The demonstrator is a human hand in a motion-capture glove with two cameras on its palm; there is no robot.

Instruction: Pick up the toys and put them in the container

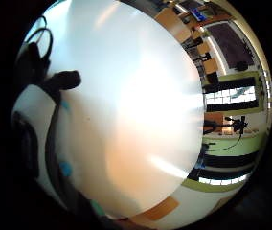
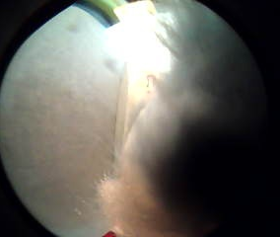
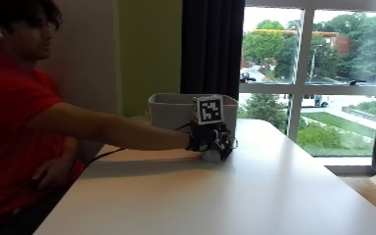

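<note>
Daylight from the window [image 3: 312, 78] falls across a white bench [image 3: 240, 196] in the outside view, where a person in a red shirt [image 3: 9, 127] sits at the near long edge and stretches the right arm out over the surface. The gloved right hand [image 3: 211, 142] rests low on the bench, toward its far end, and under it a small pale, rounded thing [image 3: 209, 155] shows at the bench surface, touching or nearly touching the glove; whether it is one of the toys cannot be told from here. Just behind the hand stands the container [image 3: 175, 110], a light grey bin with upright walls, near the far edge by the dark curtain [image 3: 213, 49]; nothing of its inside is visible. The bare hand [image 3: 51, 174] lies in the person's lap, off the bench. How far the fingers are curled cannot be told from this side view, as the glove hides them. The little finger side palm view adds what the outside view lacks: a broad stretch of glossy white bench top [image 1: 126, 120] close under the palm, with one dark gloved finger [image 1: 64, 80] reaching over it. The thumb side palm view shows a pale surface [image 2: 56, 138] pressed close to the camera and a bright, blurred shape beside it that cannot be identified, so whether anything is held stays unclear.
</note>
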